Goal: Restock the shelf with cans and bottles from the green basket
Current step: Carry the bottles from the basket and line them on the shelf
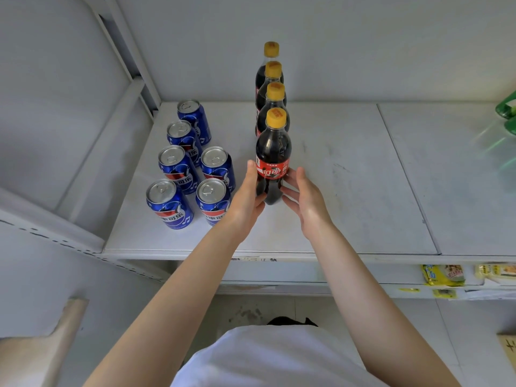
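**Shelf** (349,191) — white metal, scuffed, the level you are working at.

**Item 1: blue cans** (174,166). Count 6. They stand upright at the left end of the shelf in 2 files running front to back. There are 4 in the left file and 2 in the right file, beside the nearest pair. Their silver tops face up.

**Item 2: cola bottles** (275,91). Count 4. They hold dark drink and have red labels and yellow caps. They stand upright in 1 file from the back wall towards you, just right of the cans, each close behind the next.

**Item 3: front bottle** (275,146). This is the nearest of that file. It stands upright between your 2 hands, and its base appears to sit on the shelf, though your fingers partly cover it.

**Left hand** (245,199). It is on the bottle's left side. The thumb lies up along the edge of the red label and the fingers curl in round the lower body, so this hand has hold of the bottle.

**Right hand** (307,202). It is on the bottle's right side. The fingers are spread and nearly straight, and their tips touch the label and the dark body below it. It grasps nothing.

**Other stock**
- Green bottles (506,107) stand at the far right edge of the same level, well apart from the cola.
- Yellow packets (442,275) lie on the lower shelf (279,272), to the right.

**Also in view** — your white shirt (265,358) at the bottom.
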